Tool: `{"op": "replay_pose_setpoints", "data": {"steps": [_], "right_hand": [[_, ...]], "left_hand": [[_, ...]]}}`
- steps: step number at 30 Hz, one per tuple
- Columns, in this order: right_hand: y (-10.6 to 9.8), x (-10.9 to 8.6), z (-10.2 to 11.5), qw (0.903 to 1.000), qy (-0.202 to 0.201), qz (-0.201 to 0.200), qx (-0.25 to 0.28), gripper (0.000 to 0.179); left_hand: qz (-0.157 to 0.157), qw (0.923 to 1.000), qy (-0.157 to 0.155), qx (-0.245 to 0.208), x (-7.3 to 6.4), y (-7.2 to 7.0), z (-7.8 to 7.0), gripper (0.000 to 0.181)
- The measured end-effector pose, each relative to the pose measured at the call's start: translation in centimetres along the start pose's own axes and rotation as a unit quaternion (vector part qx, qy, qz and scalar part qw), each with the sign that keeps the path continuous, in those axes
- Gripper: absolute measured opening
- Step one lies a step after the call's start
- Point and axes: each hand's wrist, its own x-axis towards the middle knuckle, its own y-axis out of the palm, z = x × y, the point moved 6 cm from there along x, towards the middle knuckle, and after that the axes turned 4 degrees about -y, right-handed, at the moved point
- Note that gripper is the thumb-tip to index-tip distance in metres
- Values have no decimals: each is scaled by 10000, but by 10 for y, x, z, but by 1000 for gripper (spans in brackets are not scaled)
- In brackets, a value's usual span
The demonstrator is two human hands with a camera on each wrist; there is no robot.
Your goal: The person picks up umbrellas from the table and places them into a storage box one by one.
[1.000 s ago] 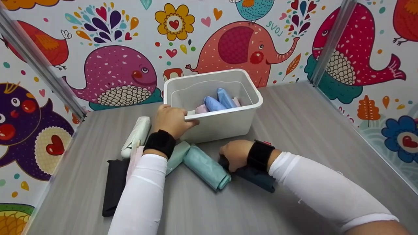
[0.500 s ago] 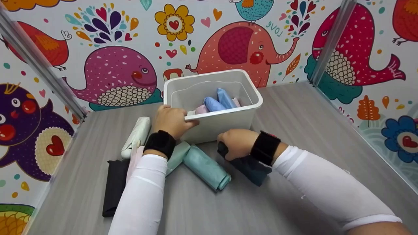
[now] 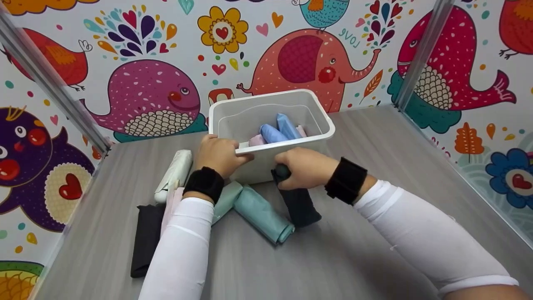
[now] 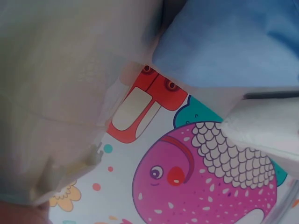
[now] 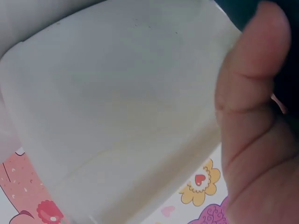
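Observation:
My left hand (image 3: 218, 154) grips the near left corner of a white plastic bin (image 3: 283, 160), thumb along the outside of its front rim. Blue folded umbrellas (image 3: 272, 132) and pink pieces lie inside the bin. In front of the bin, my right hand (image 3: 308, 166) holds a dark folding umbrella (image 3: 300, 206) by its handle end, the rounded knob showing beside the thumb. Its far end slants down toward the table. In the right wrist view the thumb (image 5: 257, 93) lies against the dark umbrella, beside the bin's pale wall (image 5: 117, 93).
A teal folded umbrella (image 3: 264, 214) and a pale green one (image 3: 227, 200) lie before the bin. Left of my left forearm are a white umbrella (image 3: 175, 173), a black one (image 3: 145, 239) and a partly hidden pink one (image 3: 170, 208). A cartoon-printed wall (image 3: 162, 41) stands behind.
My right hand has lifted the dark umbrella from the table and raised it toward the bin's front, turning it more upright. The left hand stays on the rim.

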Motion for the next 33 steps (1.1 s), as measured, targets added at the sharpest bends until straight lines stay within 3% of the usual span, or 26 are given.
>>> {"op": "replay_pose_setpoints", "data": {"steps": [5, 10, 13, 17, 22, 27, 30, 33], "right_hand": [[-20, -3, -4, 9949, 216, -603, 779, 23], [-48, -9, -7, 9759, 426, -1620, 1399, 28], [-63, -12, -9, 9553, 551, -2289, 1786, 29], [-78, -15, -15, 9205, 811, -3061, 2291, 27], [-87, -16, -22, 8788, 1048, -3641, 2902, 26], [-93, -16, -25, 8341, 837, -4181, 3498, 28], [-98, -14, -26, 8195, 685, -4485, 3502, 29], [-100, -10, -30, 8178, 782, -4627, 3332, 32]], "left_hand": [[65, 10000, -47, -38, 0, 1, 1, 51], [80, 10000, -31, -38, 0, 2, 1, 52], [73, 10000, -25, -56, 1, 2, 1, 51], [83, 10000, -15, 51, 1, 2, 2, 47], [109, 9999, -55, 39, 1, 2, 2, 49], [119, 9990, -199, -372, 0, 1, 2, 48], [93, 9985, -241, -488, -1, 0, 2, 50], [130, 9987, -235, -423, 0, 0, 1, 51]]}}
